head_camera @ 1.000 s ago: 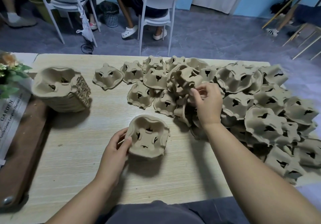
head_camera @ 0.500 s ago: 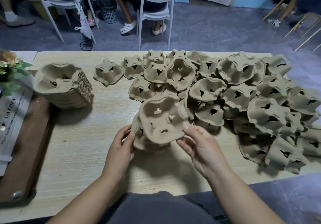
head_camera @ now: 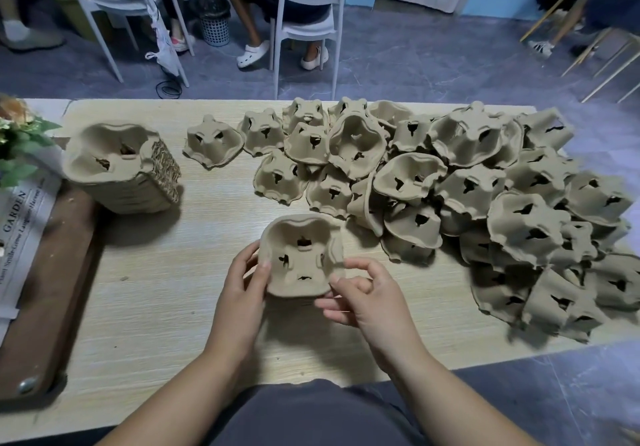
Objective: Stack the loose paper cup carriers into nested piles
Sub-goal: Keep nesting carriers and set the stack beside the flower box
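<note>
A small nested pile of brown pulp cup carriers (head_camera: pixel 300 255) sits open side up on the wooden table (head_camera: pixel 156 307) in front of me. My left hand (head_camera: pixel 242 293) grips its left edge, thumb on the rim. My right hand (head_camera: pixel 363 293) is at its right edge with fingers spread and curled, touching or just off the rim. A tall nested pile (head_camera: pixel 121 165) stands at the left. Several loose carriers (head_camera: pixel 485 196) lie heaped across the right half of the table, most upside down.
A plant (head_camera: pixel 17 140) and a printed sheet (head_camera: pixel 20 231) lie on a brown board (head_camera: pixel 48 300) at the left edge. Beyond the table stand white chairs (head_camera: pixel 308 12) with seated people and a small bin (head_camera: pixel 213 19).
My right hand took a carrier from the heap, carried it over and set it into the small pile held by my left hand. Now the right hand has loosened off it.
</note>
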